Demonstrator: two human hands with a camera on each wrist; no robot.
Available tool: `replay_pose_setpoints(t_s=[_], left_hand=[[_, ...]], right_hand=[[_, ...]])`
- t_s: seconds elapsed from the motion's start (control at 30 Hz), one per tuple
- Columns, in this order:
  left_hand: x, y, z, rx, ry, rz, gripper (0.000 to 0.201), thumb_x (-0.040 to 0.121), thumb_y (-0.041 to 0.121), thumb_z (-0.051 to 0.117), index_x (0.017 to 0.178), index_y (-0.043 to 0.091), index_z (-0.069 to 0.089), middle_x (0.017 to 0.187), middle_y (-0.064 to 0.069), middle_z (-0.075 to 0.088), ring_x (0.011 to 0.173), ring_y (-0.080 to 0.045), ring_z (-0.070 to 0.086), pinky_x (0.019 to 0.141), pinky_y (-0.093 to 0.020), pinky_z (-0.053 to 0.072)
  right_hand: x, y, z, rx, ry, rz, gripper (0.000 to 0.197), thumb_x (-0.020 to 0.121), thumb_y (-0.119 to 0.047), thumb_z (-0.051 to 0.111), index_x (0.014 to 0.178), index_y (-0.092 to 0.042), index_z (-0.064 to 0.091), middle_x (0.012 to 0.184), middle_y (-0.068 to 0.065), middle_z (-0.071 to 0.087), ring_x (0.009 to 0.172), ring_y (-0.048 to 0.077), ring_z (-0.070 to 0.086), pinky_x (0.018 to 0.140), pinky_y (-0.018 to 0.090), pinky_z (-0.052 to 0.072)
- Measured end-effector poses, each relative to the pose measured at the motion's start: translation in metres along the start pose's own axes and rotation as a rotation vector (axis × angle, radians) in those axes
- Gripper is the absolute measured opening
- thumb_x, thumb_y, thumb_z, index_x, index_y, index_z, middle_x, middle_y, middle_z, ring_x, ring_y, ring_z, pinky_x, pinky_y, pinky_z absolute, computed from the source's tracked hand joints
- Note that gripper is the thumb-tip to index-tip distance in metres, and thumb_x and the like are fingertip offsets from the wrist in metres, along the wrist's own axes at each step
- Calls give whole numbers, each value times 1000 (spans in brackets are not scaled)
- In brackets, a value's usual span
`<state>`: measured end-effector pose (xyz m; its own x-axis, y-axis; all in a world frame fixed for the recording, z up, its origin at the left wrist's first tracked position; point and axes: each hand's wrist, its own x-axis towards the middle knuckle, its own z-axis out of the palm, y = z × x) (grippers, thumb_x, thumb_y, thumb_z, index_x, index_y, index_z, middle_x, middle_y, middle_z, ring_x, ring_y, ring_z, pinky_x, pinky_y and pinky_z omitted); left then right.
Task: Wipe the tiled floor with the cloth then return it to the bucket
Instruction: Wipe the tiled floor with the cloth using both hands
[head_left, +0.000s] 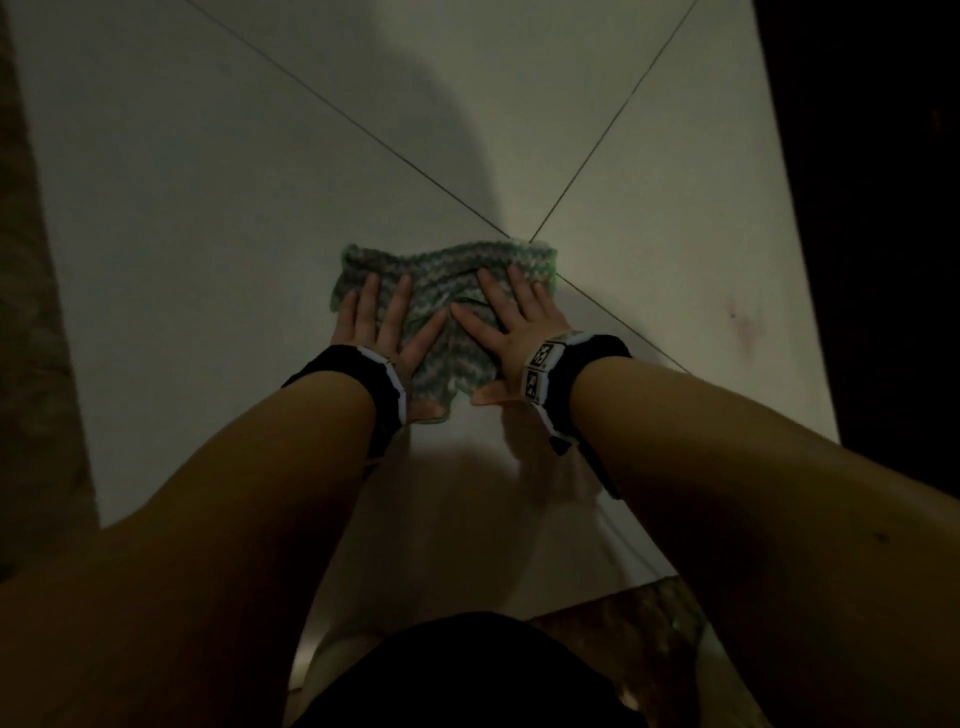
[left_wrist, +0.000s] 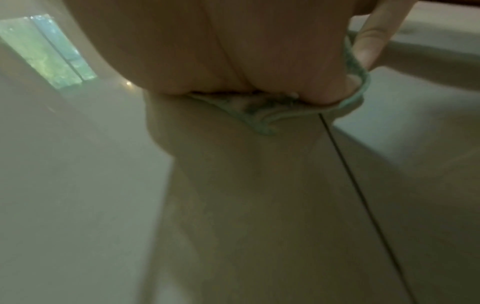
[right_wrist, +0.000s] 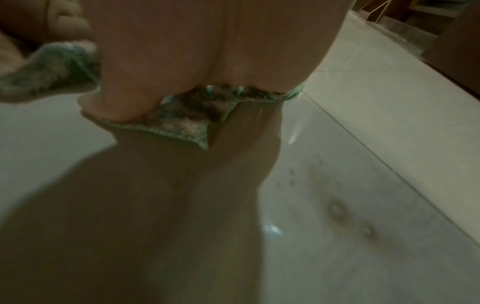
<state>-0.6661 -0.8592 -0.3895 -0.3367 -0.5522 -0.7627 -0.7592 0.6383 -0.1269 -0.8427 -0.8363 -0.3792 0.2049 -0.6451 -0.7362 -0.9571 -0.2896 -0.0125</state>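
A green and white striped cloth (head_left: 447, 275) lies flat on the pale tiled floor (head_left: 234, 208), just below where the grout lines cross. My left hand (head_left: 384, 322) presses on its left half with straight, spread fingers. My right hand (head_left: 511, 325) presses on its right half the same way. In the left wrist view the heel of my left hand (left_wrist: 207, 51) bears down on the cloth's edge (left_wrist: 259, 111). In the right wrist view my right hand (right_wrist: 194, 51) sits on the cloth (right_wrist: 182, 117). No bucket shows in any view.
A dark wall or piece of furniture (head_left: 883, 208) runs along the right side. A brownish strip (head_left: 31, 312) borders the floor on the left. A faint reddish stain (head_left: 743, 325) marks the tile at the right. Wet spots (right_wrist: 337, 209) glisten on the floor.
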Motion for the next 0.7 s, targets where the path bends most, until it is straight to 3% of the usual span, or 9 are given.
replay_pose_setpoints(t_s=[0.17, 0.3, 0.53, 0.7], left_hand=[[-9, 10, 2, 8, 2, -15, 110, 72, 89, 27, 145, 32, -32, 147, -14, -44, 139, -46, -31, 118, -56, -11], [-14, 30, 7, 20, -40, -46, 112, 70, 90, 27, 143, 32, -34, 129, -11, -54, 138, -46, -33, 116, -56, -12], [-21, 59, 16, 14, -52, -50, 115, 66, 92, 31, 144, 35, -32, 130, -11, -52, 139, -46, -31, 115, -56, -14], [-21, 80, 15, 13, -45, -66, 111, 66, 92, 32, 126, 34, -41, 130, -10, -52, 140, -45, -30, 116, -55, -12]], right_hand=[[-7, 4, 15, 3, 25, -16, 108, 72, -78, 48, 147, -37, -17, 155, 7, -30, 141, 39, -25, 115, 52, -11], [-19, 6, 28, 24, 31, -45, 108, 72, -77, 50, 147, -37, -17, 155, 7, -30, 141, 38, -26, 115, 52, -12], [-46, 14, 56, 15, 9, -58, 106, 74, -77, 47, 145, -38, -20, 153, 5, -34, 141, 37, -28, 115, 51, -13], [-64, 22, 72, 22, 2, -68, 105, 75, -76, 47, 146, -38, -19, 153, 5, -34, 141, 37, -29, 115, 51, -14]])
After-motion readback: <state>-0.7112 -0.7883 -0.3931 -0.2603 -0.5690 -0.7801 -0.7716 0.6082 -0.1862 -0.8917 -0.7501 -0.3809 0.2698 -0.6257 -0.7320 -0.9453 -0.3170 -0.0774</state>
